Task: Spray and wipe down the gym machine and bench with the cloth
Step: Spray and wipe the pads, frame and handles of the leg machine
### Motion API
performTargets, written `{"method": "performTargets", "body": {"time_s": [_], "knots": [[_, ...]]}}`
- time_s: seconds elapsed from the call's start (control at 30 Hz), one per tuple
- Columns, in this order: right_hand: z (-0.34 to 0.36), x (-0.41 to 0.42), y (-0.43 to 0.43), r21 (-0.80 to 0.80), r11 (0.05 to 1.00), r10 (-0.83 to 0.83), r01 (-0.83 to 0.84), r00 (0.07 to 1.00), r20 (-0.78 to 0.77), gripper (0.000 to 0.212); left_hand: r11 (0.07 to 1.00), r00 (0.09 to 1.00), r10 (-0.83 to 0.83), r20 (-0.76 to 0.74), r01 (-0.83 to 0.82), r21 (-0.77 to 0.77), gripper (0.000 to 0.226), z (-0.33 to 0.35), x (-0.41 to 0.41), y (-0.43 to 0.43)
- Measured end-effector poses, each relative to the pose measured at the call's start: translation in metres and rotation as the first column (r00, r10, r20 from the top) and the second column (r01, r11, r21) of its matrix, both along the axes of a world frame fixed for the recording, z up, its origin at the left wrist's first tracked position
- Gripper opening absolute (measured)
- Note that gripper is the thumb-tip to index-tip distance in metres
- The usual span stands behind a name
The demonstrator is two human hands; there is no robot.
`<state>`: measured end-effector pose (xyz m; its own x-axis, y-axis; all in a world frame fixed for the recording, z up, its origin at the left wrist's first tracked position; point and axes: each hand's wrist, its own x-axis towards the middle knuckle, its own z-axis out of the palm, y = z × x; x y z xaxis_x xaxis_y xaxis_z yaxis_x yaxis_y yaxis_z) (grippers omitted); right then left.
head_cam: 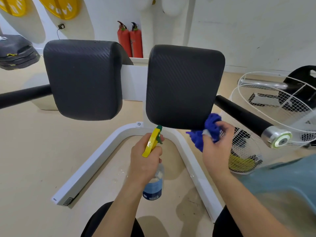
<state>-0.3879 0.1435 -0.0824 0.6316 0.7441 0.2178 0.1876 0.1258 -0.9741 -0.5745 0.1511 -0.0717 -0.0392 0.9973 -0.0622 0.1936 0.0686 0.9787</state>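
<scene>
In the lower middle of the frame our left hand [145, 161] is wrapped round the neck of the spray bottle [153, 185], fingers curled under its yellow trigger head. The bottle's long axis runs nearly straight up the frame. Its clear, blue-labelled base sits toward the bottom edge, and its green nozzle points up at the lower edge of the right black pad [184, 86].

Just right of it, our right hand [215, 147] holds the bunched blue cloth [210, 130] in its fingers, and the cloth touches that pad's lower right corner. Our hands sit near each other but apart.

The left black pad [83, 79] fills the centre left. The machine's white frame [95, 159] forks on the floor beneath. Two red fire extinguishers [130, 40] stand at upper centre.
</scene>
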Motion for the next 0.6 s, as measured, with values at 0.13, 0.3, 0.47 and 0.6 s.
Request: {"method": "performTargets", "body": {"time_s": [0.13, 0.3, 0.47, 0.6], "knots": [[0.029, -0.028, 0.019, 0.084, 0.990, 0.139, -0.116, 0.635, -0.760, 0.039, 1.000, 1.000, -0.014, 0.021, 0.014, -0.002, 0.040, 0.001, 0.002, -0.001], [0.037, -0.056, 0.037, 0.017, 0.998, 0.033, -0.055, 0.308, -0.951, 0.039, 1.000, 1.000, -0.004, 0.023, 0.004, 0.024, 0.045, 0.004, -0.001, -0.007], [0.031, -0.075, 0.047, 0.028, 0.988, 0.044, -0.150, 0.101, -0.994, 0.033, 0.999, 0.999, 0.031, -0.011, -0.031, 0.027, 0.041, 0.002, -0.017, -0.008], [0.028, -0.056, 0.047, 0.033, 0.968, 0.071, -0.249, 0.144, -0.987, 0.034, 0.999, 0.999, 0.013, -0.051, -0.011, 0.034, 0.036, 0.005, -0.017, -0.006]]}}
